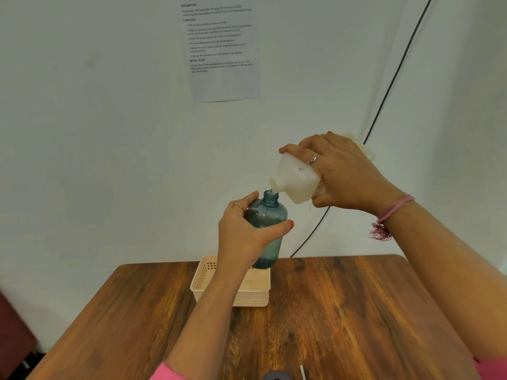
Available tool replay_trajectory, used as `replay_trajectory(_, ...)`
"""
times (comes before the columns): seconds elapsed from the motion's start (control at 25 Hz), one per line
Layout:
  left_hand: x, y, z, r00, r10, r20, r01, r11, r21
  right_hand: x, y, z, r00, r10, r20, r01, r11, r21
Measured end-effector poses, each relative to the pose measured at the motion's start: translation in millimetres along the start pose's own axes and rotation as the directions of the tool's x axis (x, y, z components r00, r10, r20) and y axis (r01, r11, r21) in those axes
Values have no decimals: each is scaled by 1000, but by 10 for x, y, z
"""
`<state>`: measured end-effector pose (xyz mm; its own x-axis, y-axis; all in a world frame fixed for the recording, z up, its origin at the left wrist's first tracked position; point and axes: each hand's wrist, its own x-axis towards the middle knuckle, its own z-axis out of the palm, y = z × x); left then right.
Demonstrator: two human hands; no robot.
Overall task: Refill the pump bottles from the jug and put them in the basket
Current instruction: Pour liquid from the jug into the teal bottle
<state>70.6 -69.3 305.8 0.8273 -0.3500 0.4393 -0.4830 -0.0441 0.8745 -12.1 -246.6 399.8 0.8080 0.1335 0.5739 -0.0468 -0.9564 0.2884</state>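
Note:
My left hand grips a translucent blue bottle round its middle and holds it upright in the air above the basket. Its neck is open, with no pump on it, and a little liquid sits at its bottom. My right hand grips a white jug, tilted down to the left. The jug's spout sits just above the bottle's mouth. A peach plastic basket stands on the wooden table beneath the bottle, and I see nothing inside it.
The table's far edge meets a white wall with a printed sheet taped to it. A black cable runs down the wall behind the jug. At the near table edge lie a dark blue rounded object and a thin white tube.

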Motion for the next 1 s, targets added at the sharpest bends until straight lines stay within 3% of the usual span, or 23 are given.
replay_trajectory(0.6,-31,-38,-42,1000,-16,-24,17,1000,20,-10,-74,129,999,22,-33,-21,999,42)
replay_trajectory(1.0,-101,-183,-210,997,-64,-39,65,998,22,-122,-328,471,989,147,17,-145,947,286)
